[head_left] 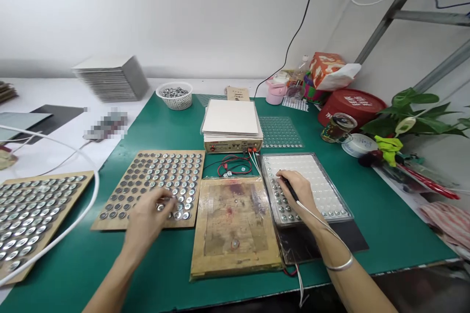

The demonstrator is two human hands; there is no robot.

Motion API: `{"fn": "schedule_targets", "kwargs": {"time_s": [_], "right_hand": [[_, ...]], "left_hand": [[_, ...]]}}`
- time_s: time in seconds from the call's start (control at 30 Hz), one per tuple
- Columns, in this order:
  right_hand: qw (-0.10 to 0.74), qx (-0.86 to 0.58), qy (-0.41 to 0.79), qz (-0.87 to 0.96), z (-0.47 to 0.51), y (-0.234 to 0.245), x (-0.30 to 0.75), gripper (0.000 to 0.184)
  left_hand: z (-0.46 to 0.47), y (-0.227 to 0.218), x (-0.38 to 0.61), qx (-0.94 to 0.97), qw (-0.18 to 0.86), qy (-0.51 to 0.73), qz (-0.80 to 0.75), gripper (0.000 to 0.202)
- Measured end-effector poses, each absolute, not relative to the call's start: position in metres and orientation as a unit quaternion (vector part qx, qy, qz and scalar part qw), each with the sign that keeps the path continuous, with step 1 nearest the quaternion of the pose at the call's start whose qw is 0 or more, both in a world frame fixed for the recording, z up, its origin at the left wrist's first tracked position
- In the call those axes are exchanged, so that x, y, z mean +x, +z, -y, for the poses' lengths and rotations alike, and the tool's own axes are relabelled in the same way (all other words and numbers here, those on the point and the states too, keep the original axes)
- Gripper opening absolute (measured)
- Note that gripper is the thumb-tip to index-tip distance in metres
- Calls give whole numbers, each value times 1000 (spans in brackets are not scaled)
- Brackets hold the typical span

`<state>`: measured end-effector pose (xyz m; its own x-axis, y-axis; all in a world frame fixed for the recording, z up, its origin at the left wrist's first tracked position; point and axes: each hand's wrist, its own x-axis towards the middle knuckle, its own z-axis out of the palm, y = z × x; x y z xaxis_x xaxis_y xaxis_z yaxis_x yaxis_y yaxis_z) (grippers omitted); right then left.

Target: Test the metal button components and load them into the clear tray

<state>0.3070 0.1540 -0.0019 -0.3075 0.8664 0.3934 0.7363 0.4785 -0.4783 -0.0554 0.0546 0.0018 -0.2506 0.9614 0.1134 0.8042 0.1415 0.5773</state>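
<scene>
My left hand (149, 210) is over the right part of a wooden board (106, 224) set with rows of small round metal discs (182, 192). Its thumb and fingers are pinched together at the discs; whether a disc is between them, I cannot make out. In my right hand (299, 188) is a black pen-shaped test probe (290, 189) with a white cable. That hand rests over the left side of a clear tray (353, 216) with white cells, where several round metal parts (282, 209) sit along the left columns.
A stained wooden block (205, 264) with one small disc lies between both hands. Behind it, a bench test meter (233, 145) carries white sheets (231, 116). Another disc board (33, 215) is at left, a white basket (174, 101) of metal parts at back. Red leads (231, 159) lie near the meter.
</scene>
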Motion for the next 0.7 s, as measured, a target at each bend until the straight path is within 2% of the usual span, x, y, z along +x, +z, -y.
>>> {"fn": "schedule_targets", "kwargs": {"time_s": [0.07,0.13,0.23,0.3,0.37,0.43,0.7], "right_hand": [[314,-502,105,799,-154,-3,308,17],[320,-508,100,793,-149,2,305,19],[373,-532,134,749,-124,13,290,24],[389,-528,239,716,-96,17,274,24],[347,-490,364,712,-66,13,256,18],[297,-466,433,712,-43,4,243,14],[253,-488,431,716,-34,-16,238,17]], "left_hand": [[-38,-2,-19,641,237,297,-667,20],[-21,-11,17,694,284,287,-596,17],[-6,-26,53,756,222,287,-545,17],[-3,-32,62,771,164,296,-540,15],[-2,-35,63,775,136,297,-541,14],[-3,-35,61,776,129,295,-542,14],[-6,-31,57,777,152,298,-534,12]]}}
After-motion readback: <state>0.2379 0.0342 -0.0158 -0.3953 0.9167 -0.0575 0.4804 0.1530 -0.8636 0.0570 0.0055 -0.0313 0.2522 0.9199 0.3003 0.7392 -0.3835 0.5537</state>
